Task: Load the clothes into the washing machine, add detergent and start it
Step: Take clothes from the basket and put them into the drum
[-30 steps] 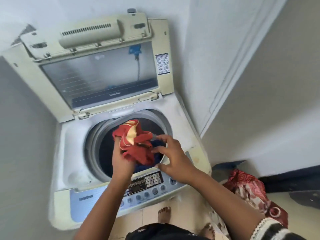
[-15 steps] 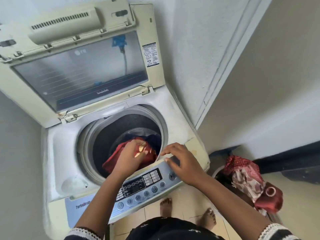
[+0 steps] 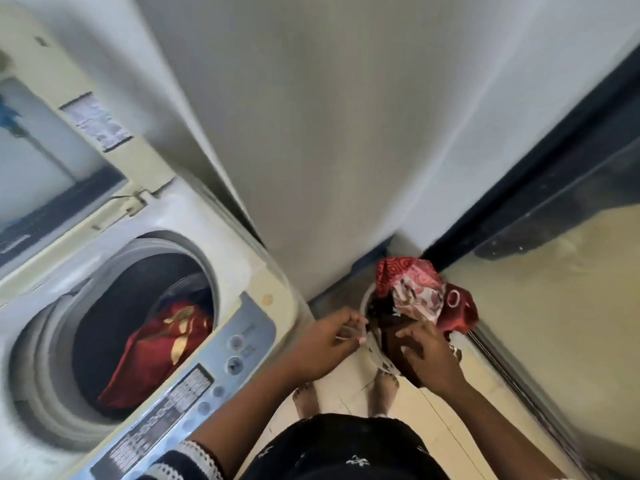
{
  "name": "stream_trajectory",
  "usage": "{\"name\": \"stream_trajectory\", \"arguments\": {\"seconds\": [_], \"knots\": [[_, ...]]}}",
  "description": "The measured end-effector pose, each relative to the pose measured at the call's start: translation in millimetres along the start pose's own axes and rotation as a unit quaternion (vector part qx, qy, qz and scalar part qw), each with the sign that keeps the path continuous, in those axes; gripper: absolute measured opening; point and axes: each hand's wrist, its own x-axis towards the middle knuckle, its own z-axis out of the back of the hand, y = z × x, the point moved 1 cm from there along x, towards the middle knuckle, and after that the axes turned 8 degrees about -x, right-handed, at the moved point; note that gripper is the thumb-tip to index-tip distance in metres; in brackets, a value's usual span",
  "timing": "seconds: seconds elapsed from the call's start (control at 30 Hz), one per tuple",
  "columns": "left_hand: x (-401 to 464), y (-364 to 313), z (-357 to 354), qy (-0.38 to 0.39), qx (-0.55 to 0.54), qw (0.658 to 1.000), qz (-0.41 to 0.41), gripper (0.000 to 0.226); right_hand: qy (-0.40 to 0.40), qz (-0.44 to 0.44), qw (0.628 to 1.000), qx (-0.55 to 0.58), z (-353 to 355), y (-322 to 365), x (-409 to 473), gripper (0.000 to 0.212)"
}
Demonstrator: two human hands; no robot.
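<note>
The top-loading washing machine (image 3: 249,244) stands at the left with its lid (image 3: 114,81) raised. A red garment with gold patches (image 3: 156,355) lies inside the drum (image 3: 114,306). On the floor to the right, a tub (image 3: 364,299) holds a red and white patterned cloth (image 3: 415,289) on top of a dark brown cloth (image 3: 389,336). My left hand (image 3: 329,342) hovers at the tub's near rim, fingers loosely extended and holding nothing. My right hand (image 3: 427,353) reaches over the dark cloth with fingers spread. The image is motion-blurred.
The control panel (image 3: 207,379) runs along the machine's front edge. A white wall (image 3: 346,133) rises behind the tub, and a dark-framed threshold (image 3: 519,209) crosses at the right. My bare feet (image 3: 306,398) stand on pale floor tiles between the machine and the tub.
My left hand has let go of the red garment, which now lies in the drum. Both hands and my view have swung right, down to the tub of clothes.
</note>
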Motion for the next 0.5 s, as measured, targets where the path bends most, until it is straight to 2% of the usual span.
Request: {"name": "stream_trajectory", "arguments": {"seconds": [0.1, 0.2, 0.4, 0.5], "knots": [[29, 15, -28, 0.065, 0.052, 0.995, 0.053, 0.027, 0.105, -0.088, 0.99, -0.038, -11, -56, -3, 0.038], [56, 31, -49, 0.113, 0.104, 0.985, 0.082, 0.029, 0.17, -0.153, 0.971, -0.069, -21, -102, 5, 0.046], [104, 56, -72, 0.119, 0.151, 0.976, 0.105, 0.031, 0.268, -0.2, 0.939, -0.085, -38, -145, 49, 0.063], [123, 72, -84, 0.114, 0.16, 0.973, 0.124, 0.03, 0.324, -0.226, 0.917, -0.059, -51, -160, 81, 0.062]]}}
